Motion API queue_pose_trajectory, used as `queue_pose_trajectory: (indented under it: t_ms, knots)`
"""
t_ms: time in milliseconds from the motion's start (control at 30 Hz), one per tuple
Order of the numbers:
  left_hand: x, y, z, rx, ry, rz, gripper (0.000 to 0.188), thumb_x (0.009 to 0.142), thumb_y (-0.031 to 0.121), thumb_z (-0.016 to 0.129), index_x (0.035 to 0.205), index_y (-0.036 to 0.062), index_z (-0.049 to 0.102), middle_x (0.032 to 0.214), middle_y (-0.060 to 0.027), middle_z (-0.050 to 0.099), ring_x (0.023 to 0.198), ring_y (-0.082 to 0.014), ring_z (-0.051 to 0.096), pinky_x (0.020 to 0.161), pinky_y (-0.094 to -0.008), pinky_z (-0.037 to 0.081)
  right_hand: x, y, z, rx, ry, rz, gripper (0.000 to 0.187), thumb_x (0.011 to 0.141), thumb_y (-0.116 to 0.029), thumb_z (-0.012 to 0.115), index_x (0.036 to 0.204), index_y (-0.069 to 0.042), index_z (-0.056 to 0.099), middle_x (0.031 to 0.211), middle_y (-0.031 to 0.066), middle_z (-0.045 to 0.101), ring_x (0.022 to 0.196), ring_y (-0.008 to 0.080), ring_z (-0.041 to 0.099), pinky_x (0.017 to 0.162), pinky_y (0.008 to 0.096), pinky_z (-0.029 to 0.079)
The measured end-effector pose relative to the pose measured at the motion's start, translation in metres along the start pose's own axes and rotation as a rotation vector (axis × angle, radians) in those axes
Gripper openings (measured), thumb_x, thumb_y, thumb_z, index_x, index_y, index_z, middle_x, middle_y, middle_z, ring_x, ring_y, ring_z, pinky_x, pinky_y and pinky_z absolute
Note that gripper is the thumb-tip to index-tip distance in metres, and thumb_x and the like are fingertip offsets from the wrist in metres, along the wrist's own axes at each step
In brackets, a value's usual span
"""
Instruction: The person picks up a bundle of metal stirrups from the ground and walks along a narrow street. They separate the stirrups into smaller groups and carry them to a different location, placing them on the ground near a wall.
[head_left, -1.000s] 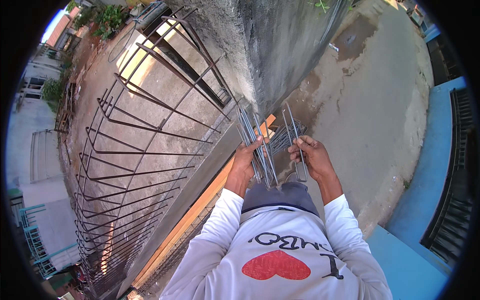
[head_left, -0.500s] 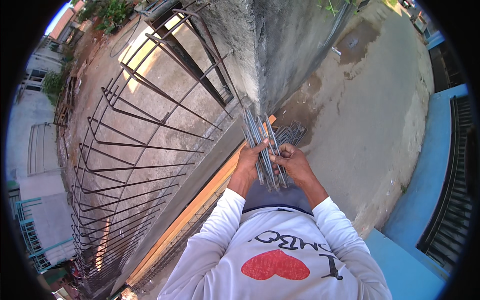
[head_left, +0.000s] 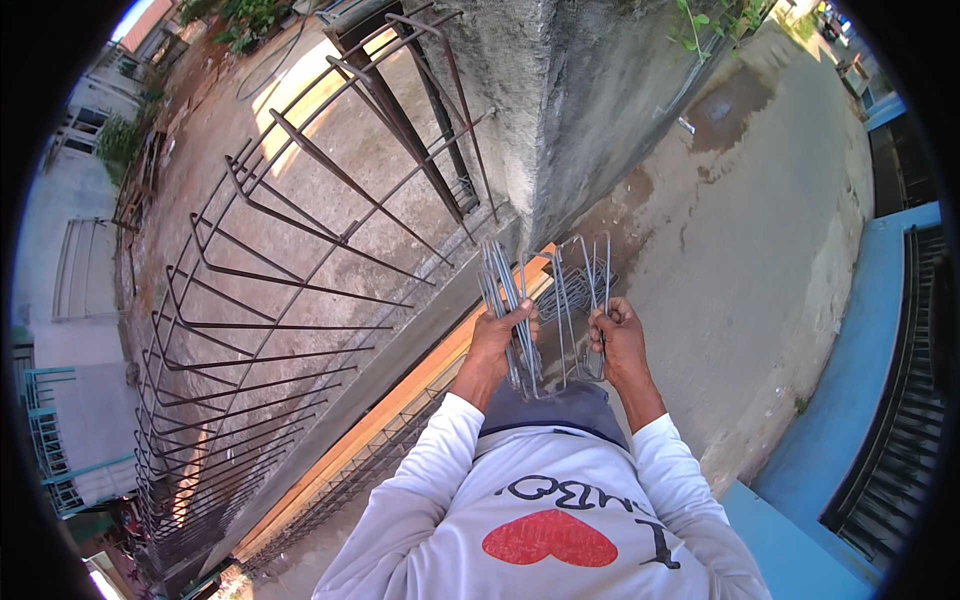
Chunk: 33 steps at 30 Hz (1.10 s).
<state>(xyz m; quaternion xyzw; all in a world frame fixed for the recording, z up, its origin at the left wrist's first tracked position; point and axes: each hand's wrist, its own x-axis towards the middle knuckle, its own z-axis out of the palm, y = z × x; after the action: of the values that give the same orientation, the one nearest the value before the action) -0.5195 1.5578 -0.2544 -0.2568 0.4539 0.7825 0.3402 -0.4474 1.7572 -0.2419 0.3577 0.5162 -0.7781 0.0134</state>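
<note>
My left hand [head_left: 492, 348] is closed around a bundle of grey rectangular steel stirrups [head_left: 497, 275], which stands up out of the fist in front of my waist. To its right, my right hand [head_left: 622, 345] pinches the side of a single stirrup [head_left: 608, 265], held apart from the bundle. Between the two hands one or two more stirrups hang loosely, slanting; whether they are still gripped by the left fingers I cannot tell. Beyond the hands lies a tangled heap of similar stirrups [head_left: 575, 297], partly hidden behind the held ones.
A long cage of brown reinforcing bars [head_left: 270, 328] curves along the left. Beside it run a low concrete ledge [head_left: 370, 388] and orange-brown planks [head_left: 415, 395]. A rough concrete wall corner [head_left: 535, 130] rises ahead. At the right is a blue wall [head_left: 850, 340] with a dark grille.
My right hand has moved right, away from the left one, drawing a stirrup off the bundle. The stirrups between the hands have fanned apart. The view has shifted slightly.
</note>
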Motion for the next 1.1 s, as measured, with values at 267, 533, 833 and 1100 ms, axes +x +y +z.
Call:
queue_pose_trajectory:
  t_ms: [267,533,833,1100]
  knots:
    - [0.000,0.005,-0.008,0.005,-0.023,0.024,0.024,0.091,0.015,0.076,0.105,0.0021,0.062,0.084,-0.0069,0.067,0.067,-0.0156,0.063,0.058,-0.0293,0.054,-0.002,-0.020,-0.020,-0.021,-0.005,-0.001,0.016,0.097,-0.006,0.061,0.113,-0.005,0.056,0.080,0.0020,0.059,0.059,0.0085,0.052,0.047,0.0226,0.040]
    - [-0.004,0.001,-0.003,-0.016,-0.008,0.016,0.025,0.092,0.019,0.075,0.107,0.0034,0.063,0.085,-0.0057,0.067,0.067,-0.0146,0.063,0.056,-0.0289,0.053,-0.015,-0.018,-0.025,0.010,-0.065,0.123,0.013,0.099,-0.013,0.061,0.109,-0.005,0.060,0.077,-0.0011,0.058,0.060,0.0075,0.053,0.048,0.0224,0.042]
    - [-0.015,-0.023,0.016,-0.033,0.071,0.021,0.020,0.092,0.020,0.075,0.102,0.0036,0.068,0.082,-0.0033,0.068,0.065,-0.0140,0.063,0.057,-0.0291,0.055,-0.020,-0.024,-0.048,0.119,-0.207,0.196,0.007,0.100,-0.014,0.062,0.103,-0.007,0.061,0.075,-0.0010,0.058,0.062,0.0089,0.055,0.054,0.0244,0.047]
    - [-0.040,-0.055,0.041,-0.074,0.147,0.086,0.021,0.091,0.017,0.077,0.103,0.0040,0.067,0.077,-0.0011,0.061,0.063,-0.0147,0.062,0.056,-0.0300,0.054,-0.020,-0.027,-0.076,-0.048,-0.277,0.232,0.008,0.100,-0.016,0.062,0.101,-0.007,0.062,0.077,0.0005,0.061,0.060,0.0096,0.056,0.053,0.0249,0.046]
